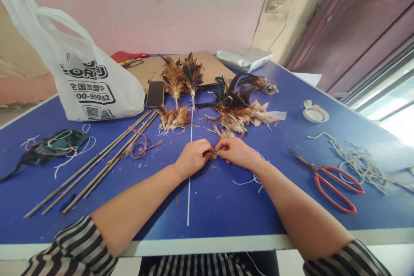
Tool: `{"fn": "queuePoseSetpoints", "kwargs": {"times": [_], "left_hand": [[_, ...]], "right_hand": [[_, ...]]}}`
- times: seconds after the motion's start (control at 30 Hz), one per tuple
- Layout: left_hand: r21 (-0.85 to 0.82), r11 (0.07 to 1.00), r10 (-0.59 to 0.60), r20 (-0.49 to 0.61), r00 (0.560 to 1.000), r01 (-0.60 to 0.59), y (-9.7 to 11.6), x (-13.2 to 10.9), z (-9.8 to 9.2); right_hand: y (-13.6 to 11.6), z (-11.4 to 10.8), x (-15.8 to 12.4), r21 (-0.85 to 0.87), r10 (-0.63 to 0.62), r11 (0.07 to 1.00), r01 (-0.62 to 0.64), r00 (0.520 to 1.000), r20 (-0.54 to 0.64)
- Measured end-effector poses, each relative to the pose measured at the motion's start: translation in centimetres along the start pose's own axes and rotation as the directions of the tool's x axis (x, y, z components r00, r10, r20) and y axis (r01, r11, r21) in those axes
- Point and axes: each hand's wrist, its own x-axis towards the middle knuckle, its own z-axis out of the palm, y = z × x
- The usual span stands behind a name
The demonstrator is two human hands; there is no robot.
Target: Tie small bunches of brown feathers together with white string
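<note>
Left hand and right hand pinch a small feather tuft at the blue tabletop.
I see the fingers of each pressed together, nearly meeting, mostly hiding the tuft; it sits just on the near side of a feather pile. Red-handled scissors lie to the right, thin sticks to the left.

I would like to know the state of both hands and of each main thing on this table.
Left hand: fingertips pinched together
Right hand: pinched likewise, beside the left
Scissors: lying, handles spread apart
Phone: lying face up, screen dark
Plastic bag: standing, handles up
Tape roll: lying flat, end loose
Pale cord: loose, tangled
Sticks: lying side by side
Two feather bundles: gathered at the stems
Feather pile: loose, spread out
Silver package: lying flat
</note>
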Motion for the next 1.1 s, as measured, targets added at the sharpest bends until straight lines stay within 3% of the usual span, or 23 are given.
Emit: {"fn": "queuePoseSetpoints", "kwargs": {"times": [0.3,0.57,1.1], "left_hand": [[-0.002,0.998,0.070,0.159,0.985,-0.070,-0.2,0.1,-2.0],[0.037,0.997,0.061,0.265,0.962,-0.074,0.4,0.2,-2.4],[-0.058,0.997,0.066,0.305,0.950,-0.051,0.5,0.3,-2.7]], "right_hand": [[-0.3,-0.2,-0.3,-0.052,-0.012,0.999,0.012,1.000,-0.006],[-0.4,-0.4,-0.3,-0.123,-0.040,0.992,0.039,0.999,-0.006],[-0.6,-0.4,-0.4,-0.100,0.016,0.995,-0.017,1.000,-0.012]]}}
